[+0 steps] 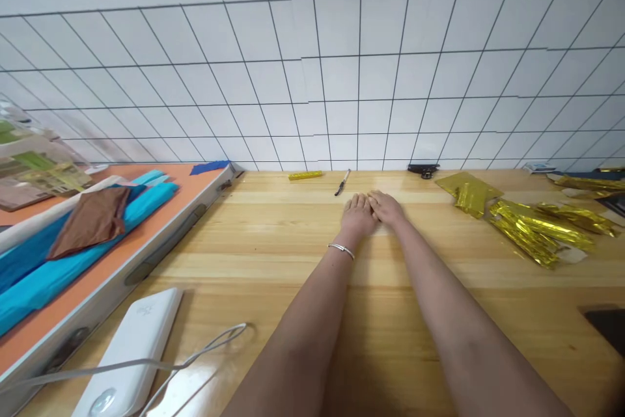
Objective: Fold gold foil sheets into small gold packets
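fingers (352,201) of your left hand (359,214) lie flat and released on the pale wooden tabletop (273,241), and your right hand (385,207) rests the same way, its fingertips touching or slightly overlapping the left's — neither hand grasps anything, palms down, both arms stretched well forward. a thin silver bracelet (340,248) sits on your left wrist.

the nearest thing is the small black-and-silver pen (342,182), lying on the wood just beyond your left fingertips, apart from them. to its left, near the white wire grid panel (312,79), lies a short gold foil strip (305,175). a small black clip (424,170) sits further right by the grid's foot, and a loose heap of crumpled gold foil pieces (527,218) spreads well apart to the right.

if you go for the pen, my judgement is to keep the wrist low and slide the left hand forward rather than lift — it is slim and looks likely to roll, so pinch it mid-barrel. on the left an orange tray (122,254) holds folded turquoise paper (58,261), and a white power bank (129,352) with its cable lies near your left elbow.
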Demonstrator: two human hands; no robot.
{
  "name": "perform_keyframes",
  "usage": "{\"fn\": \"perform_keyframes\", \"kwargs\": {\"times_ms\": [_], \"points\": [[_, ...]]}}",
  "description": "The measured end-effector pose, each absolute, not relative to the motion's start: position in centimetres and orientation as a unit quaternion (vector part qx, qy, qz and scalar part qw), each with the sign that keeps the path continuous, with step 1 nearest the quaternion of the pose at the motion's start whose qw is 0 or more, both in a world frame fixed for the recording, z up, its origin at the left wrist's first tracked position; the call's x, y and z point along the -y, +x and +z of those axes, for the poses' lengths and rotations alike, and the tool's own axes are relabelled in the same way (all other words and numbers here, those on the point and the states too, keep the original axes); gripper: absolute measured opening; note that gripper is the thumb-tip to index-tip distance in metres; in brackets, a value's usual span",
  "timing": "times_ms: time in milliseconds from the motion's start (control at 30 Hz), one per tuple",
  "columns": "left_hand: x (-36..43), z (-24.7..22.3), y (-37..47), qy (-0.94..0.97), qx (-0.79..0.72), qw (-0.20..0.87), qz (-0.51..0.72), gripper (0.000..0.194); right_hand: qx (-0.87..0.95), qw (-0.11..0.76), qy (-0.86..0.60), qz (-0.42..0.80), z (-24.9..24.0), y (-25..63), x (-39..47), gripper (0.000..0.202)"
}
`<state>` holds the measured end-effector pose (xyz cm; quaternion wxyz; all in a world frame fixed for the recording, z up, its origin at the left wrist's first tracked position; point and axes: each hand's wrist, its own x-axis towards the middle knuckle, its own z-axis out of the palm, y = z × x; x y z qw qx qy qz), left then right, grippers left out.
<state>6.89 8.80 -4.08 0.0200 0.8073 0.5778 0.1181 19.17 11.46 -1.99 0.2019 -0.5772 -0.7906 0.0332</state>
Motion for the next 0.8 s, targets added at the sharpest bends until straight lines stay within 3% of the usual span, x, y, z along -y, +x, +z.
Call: {"fn": "perform_keyframes", "kwargs": {"times_ms": [133,367,800], "points": [[-8.3,-4.0,5.5,0.822,-0.558,0.008,0.11,0.064,0.802,0.16,-0.575,0.019,-2.4,19.5,-10.6,0.034],[-7.4,-3.9,4.3,0.836,-0.539,0.011,0.104,0.07,0.806,0.082,-0.586,0.021,-3.0,20.5,-9.1,0.06],[-3.2,-2.4,0.4,0.831,-0.541,0.033,0.122,0.08,0.818,0.023,-0.574,-0.016,-2.5,21.2,-6.5,0.069]]}}
